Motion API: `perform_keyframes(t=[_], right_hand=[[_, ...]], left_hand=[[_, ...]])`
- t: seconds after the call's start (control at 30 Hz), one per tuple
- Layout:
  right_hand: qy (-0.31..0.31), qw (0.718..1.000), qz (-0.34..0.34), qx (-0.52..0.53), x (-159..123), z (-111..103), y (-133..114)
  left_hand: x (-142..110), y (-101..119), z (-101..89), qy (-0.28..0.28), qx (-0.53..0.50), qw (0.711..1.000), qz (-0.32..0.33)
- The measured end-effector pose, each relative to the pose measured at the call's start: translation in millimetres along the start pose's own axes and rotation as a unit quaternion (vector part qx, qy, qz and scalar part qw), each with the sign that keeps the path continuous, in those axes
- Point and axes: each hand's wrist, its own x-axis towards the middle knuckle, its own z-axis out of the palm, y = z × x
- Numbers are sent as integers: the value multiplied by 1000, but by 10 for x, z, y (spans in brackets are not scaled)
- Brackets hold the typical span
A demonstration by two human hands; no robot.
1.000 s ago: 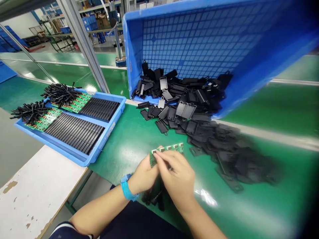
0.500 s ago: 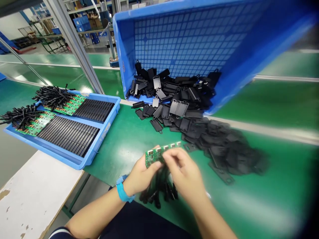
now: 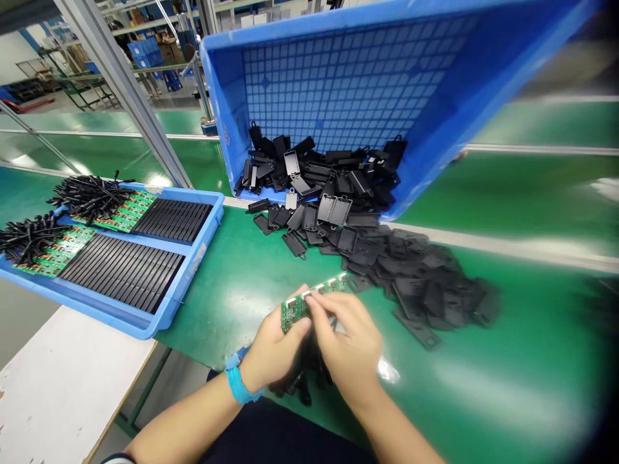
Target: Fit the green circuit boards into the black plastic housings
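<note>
A green circuit board strip (image 3: 292, 312) with a row of white connectors is held up over the table's front edge. My left hand (image 3: 275, 341) grips its left end, thumb on the near face. My right hand (image 3: 349, 335) is closed in a pinch at the board's upper edge, by the second connector from the left; what its fingertips hold is hidden. Black cables (image 3: 302, 380) hang below the board, partly covered by my hands. Just beyond lies a heap of flat black plastic cases (image 3: 416, 270), spilling toward the right.
A tipped blue crate (image 3: 309, 84) stands behind, more black cases in its mouth. At left, a blue tray (image 3: 193, 270) carries boards with cables (image 3: 91, 196) and rows of black cases (image 3: 126, 270). A white board (image 3: 62, 380) lies at lower left, beside the green table (image 3: 222, 283).
My right fingertips have moved left along the board's edge, to the second connector. My left hand keeps its grip. The view has shifted slightly to the right.
</note>
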Motion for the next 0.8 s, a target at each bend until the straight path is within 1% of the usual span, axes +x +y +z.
perform_keyframes(t=[0.1,0.2,0.27,0.33,0.4,0.47,0.53,0.67,0.8], right_hand=[[16,1000,-18,-4,-30,2,9],[15,1000,-5,-3,-4,-15,3],[-10,1000,19,6,39,-36,-7],[-53,997,47,22,79,-63,-24],[-91,993,61,34,91,-93,-47],[-113,990,64,46,70,-127,-69],[-124,987,82,66,35,-164,-76],[-112,979,141,96,31,-223,-12],[-95,981,146,80,106,-228,66]], left_hand=[[-7,4,9,-3,4,1000,5],[-20,18,10,0,12,1000,4],[-29,28,6,-1,17,1000,4],[-36,37,2,-5,17,1000,7],[-39,46,-2,-3,12,1000,6],[-36,55,-4,11,1,1000,-4],[-30,60,-6,24,-16,999,-17],[-27,39,-2,14,-69,997,-23],[-54,-6,13,7,-104,994,-31]])
